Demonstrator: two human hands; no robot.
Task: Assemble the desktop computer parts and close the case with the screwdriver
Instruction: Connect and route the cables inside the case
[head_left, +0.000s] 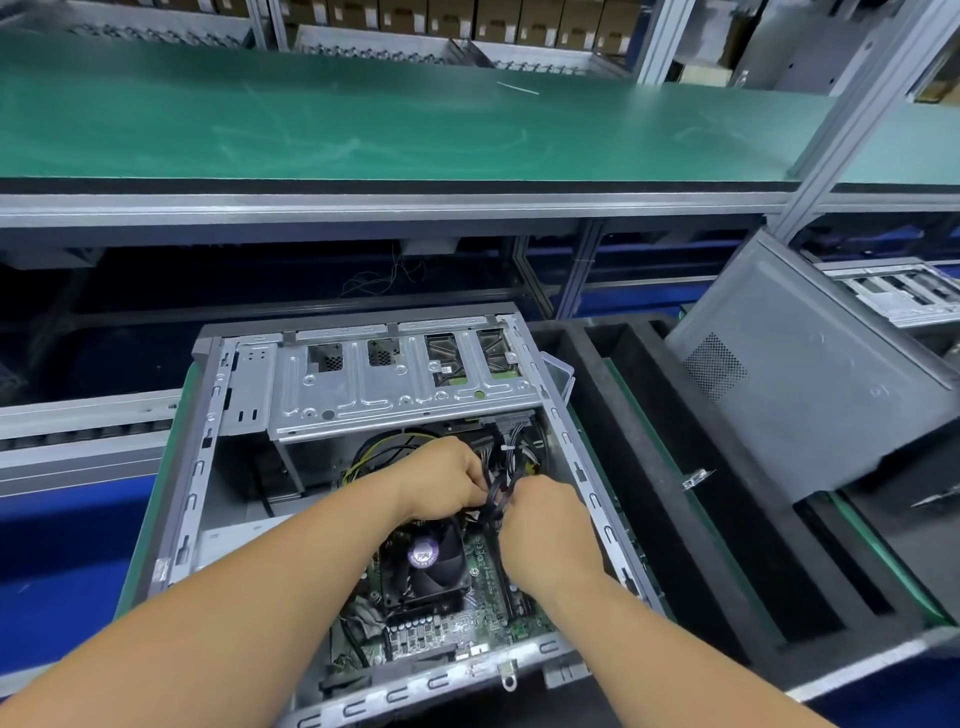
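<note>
Black cable bundle (496, 499), pinched between my two hands above the motherboard (478, 587): my left hand (447, 480) curls its fingers round the bundle from the left, my right hand (545, 525) closes on it from the right, so each grip holds the same wires, knuckle almost to knuckle. I judge the pairing deliberate: one hand steadies the loom while the other gathers or routes it, keeping it off the CPU cooler fan (423, 564) directly below. The wires rise toward the far right corner, where a white tie (508, 448) already binds them under the grey steel drive cage (395, 384). The computer case (202, 467) lies on its side, open face up, which gives my forearms a straight reach in. Its side panel (810, 395) leans on the dark foam tray (691, 519) to the right, well apart, evidently parked until closing. I can see no screwdriver. The green worktop (363, 119) sits beyond, raised above the case.
</note>
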